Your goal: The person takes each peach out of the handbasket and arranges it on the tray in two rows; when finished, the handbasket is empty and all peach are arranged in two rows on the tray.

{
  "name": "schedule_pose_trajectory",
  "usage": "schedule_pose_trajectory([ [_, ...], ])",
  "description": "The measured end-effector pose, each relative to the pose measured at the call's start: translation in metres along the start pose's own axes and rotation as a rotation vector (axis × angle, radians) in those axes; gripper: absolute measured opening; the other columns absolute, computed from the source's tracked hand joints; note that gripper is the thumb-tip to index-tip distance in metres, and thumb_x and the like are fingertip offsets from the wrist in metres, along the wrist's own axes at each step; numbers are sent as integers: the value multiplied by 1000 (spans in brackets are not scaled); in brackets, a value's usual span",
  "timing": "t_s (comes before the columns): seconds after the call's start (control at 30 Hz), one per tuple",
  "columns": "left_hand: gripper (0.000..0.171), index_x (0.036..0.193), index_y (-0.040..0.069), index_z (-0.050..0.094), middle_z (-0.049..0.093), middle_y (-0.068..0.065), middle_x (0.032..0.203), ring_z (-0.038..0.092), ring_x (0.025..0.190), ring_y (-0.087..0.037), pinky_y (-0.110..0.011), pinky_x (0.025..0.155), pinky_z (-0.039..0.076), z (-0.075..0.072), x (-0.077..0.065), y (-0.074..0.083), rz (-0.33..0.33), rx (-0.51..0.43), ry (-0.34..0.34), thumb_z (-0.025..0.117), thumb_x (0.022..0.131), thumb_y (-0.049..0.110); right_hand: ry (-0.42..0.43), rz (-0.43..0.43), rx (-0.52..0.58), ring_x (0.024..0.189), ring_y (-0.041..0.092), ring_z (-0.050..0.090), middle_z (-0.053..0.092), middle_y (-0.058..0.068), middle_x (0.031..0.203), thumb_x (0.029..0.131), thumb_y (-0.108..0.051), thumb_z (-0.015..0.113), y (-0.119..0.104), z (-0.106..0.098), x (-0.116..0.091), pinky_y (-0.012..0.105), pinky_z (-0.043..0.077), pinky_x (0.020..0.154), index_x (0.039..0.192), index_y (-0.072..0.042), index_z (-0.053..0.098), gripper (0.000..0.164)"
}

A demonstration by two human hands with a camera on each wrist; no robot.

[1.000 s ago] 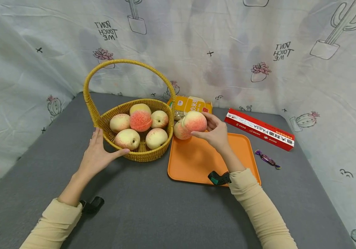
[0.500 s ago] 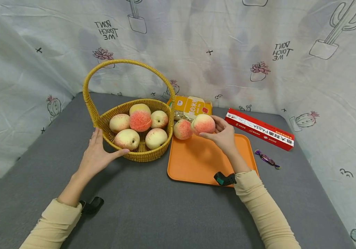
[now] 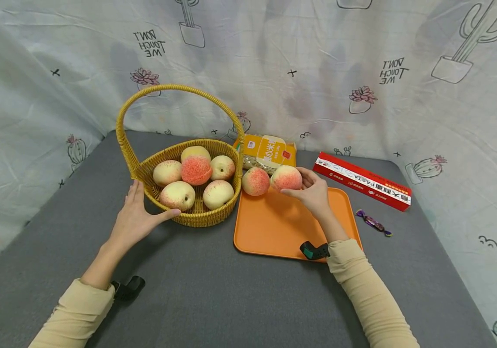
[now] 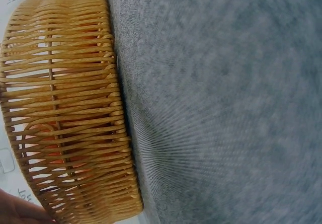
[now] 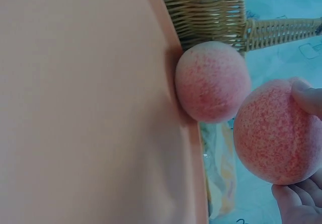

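Note:
My right hand (image 3: 316,195) grips a pink-and-cream peach (image 3: 287,178) between thumb and fingers, over the back part of an orange tray (image 3: 270,232). In the right wrist view the held peach (image 5: 278,132) hangs clear of the tray surface. Just left of it, a second peach (image 3: 255,181) rests at the tray's back left corner, beside the basket. My left hand (image 3: 133,222) lies with straight fingers and spread thumb against the near left rim of a yellow wicker basket (image 3: 200,220). Several peaches (image 3: 177,195) lie in that basket, one redder peach (image 3: 196,170) on top.
Behind the tray lies a yellow food packet (image 3: 270,151). A red pasta box (image 3: 363,181) is at the back right, with a purple wrapped candy (image 3: 374,223) in front of it. The tall basket handle (image 3: 180,87) arches over the peaches. A printed curtain hangs behind the grey table.
My right hand has moved right and slightly lower with its peach, which no longer overlaps the peach on the tray's corner. My left hand and the basket stay put.

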State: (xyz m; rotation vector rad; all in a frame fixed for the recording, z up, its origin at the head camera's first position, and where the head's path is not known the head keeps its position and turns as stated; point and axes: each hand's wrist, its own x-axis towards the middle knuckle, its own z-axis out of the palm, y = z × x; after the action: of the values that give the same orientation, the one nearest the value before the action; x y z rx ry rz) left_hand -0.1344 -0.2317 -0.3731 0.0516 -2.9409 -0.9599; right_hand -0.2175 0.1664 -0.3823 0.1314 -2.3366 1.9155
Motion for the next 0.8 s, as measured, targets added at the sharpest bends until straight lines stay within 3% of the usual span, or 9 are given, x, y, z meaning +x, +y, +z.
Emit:
schedule_pose_trajectory([
  [0.4,125,151,-10,-3,-5,-31,157,6,140,-54,-74,100,21,0,-1,1,-7,14,-3,70,79,63,51,118,-139,119,31,57,59,22,129,70,0,86,8,5,8,39,45,101,131,6,56,68],
  [0.8,126,152,-7,-6,-6,-30,157,5,140,-55,-75,99,20,0,-1,1,-15,11,-7,69,79,63,7,147,-172,126,32,52,54,22,135,74,3,82,13,9,16,40,43,103,135,7,52,69],
])
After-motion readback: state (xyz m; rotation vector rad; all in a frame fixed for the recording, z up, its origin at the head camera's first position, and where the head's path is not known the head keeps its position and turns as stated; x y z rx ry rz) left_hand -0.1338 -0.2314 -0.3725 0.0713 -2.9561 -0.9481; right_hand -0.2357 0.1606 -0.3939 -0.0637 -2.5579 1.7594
